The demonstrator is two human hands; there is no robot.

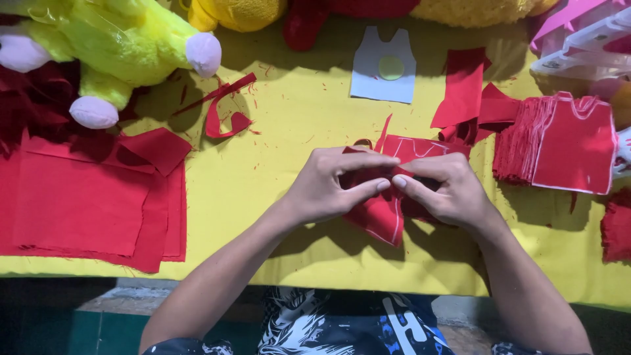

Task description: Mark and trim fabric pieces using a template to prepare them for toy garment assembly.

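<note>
My left hand (pixel 332 185) and my right hand (pixel 442 187) meet over the middle of a yellow table (pixel 282 131). Both pinch the same red cloth piece (pixel 384 220), which carries white outline marks and hangs folded below my fingers. More of this red cloth shows above my knuckles. A pale grey shirt-shaped template (pixel 383 66) with a yellow-green round patch lies flat further back. To the right stands a thick stack of cut red shirt shapes (pixel 565 144).
Large red cloth sheets (pixel 85 204) lie at the left. Red offcuts (pixel 223 108) and loose red pieces (pixel 463 89) are scattered behind. A yellow-green plush toy (pixel 112 46) sits at back left, other plush toys along the back, plastic boxes (pixel 585 39) at back right.
</note>
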